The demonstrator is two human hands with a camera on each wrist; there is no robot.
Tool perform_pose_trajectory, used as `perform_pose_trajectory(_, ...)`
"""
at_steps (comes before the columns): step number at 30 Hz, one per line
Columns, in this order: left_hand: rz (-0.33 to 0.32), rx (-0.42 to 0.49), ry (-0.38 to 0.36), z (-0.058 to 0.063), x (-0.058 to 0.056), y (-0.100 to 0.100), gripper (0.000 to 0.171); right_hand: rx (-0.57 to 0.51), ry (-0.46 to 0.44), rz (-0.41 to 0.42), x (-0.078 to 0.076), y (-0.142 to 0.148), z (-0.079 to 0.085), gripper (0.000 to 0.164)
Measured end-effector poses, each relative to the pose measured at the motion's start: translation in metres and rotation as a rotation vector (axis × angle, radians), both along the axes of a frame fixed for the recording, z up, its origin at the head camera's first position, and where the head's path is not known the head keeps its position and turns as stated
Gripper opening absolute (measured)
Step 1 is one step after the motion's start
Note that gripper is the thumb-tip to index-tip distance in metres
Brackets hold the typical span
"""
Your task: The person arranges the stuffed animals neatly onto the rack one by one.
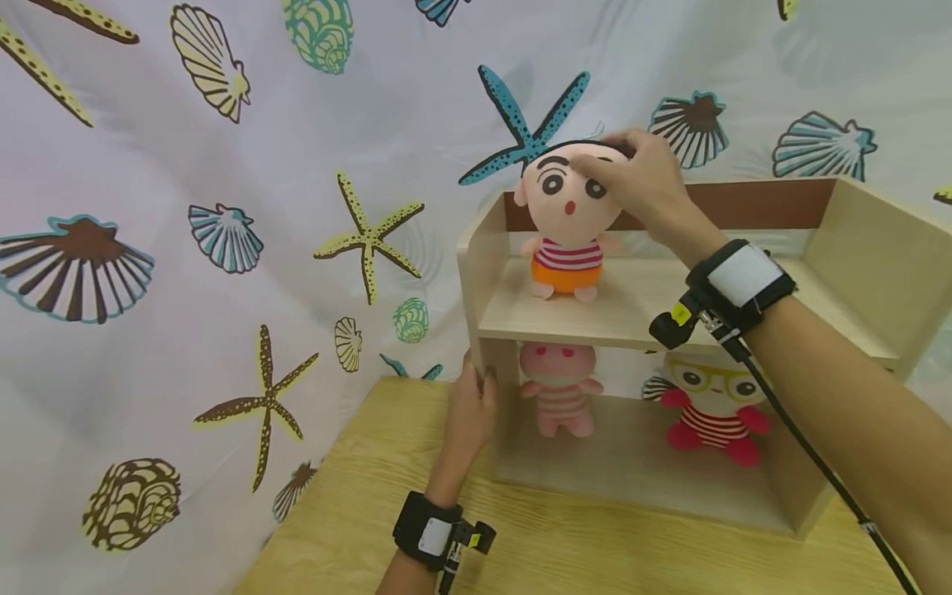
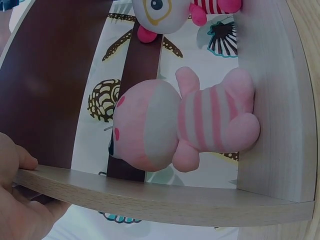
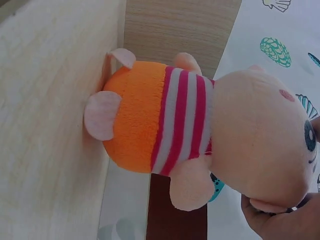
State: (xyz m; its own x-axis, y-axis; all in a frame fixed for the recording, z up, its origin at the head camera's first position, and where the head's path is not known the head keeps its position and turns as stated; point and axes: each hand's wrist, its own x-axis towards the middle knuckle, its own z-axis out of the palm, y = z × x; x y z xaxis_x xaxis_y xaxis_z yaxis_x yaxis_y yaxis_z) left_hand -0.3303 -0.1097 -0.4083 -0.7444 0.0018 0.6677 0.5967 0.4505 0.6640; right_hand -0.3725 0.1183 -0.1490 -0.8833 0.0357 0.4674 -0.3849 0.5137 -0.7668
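The person's right hand (image 1: 647,182) comes in from the right side of the frame and grips the head of a doll (image 1: 567,223) in striped shirt and orange shorts, thumb across its brow and fingers around the top and side. The doll is upright at the left end of the upper level of a pale wooden shelf (image 1: 692,297), right of the frame's centre, its feet down at the board; whether its full weight rests there, I can't tell. Below the centre, the left hand (image 1: 472,405) has its fingers closed on the front edge of the shelf's left side panel.

On the lower level, almost straight beneath the doll, a pink striped toy (image 1: 563,392) sits against the left; farther right sits a toy with yellow glasses (image 1: 716,413), its head partly hidden. The shelf stands on a wooden surface (image 1: 357,475) at the bottom of the frame. A white cloth (image 1: 290,306) printed with shells and starfish hangs behind, filling the left and the top.
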Motion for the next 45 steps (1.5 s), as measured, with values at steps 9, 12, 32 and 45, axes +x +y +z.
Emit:
perform_pose_trajectory(9,0.024,-0.014,0.005,-0.004,-0.001,-0.003,0.043,0.114,0.071,-0.031,-0.008,-0.013,0.0,0.067)
perform_pose_trajectory(12,0.035,-0.024,0.013,-0.004,-0.003,-0.004,0.042,0.115,0.073,-0.046,-0.012,-0.016,0.002,0.068)
perform_pose_trajectory(32,0.009,-0.029,0.013,-0.001,-0.003,-0.005,0.047,0.256,0.102,-0.014,-0.034,-0.026,-0.004,0.071)
perform_pose_trajectory(45,0.003,-0.014,0.012,-0.001,-0.003,-0.005,0.047,0.286,0.054,0.04,-0.04,-0.027,-0.006,0.078)
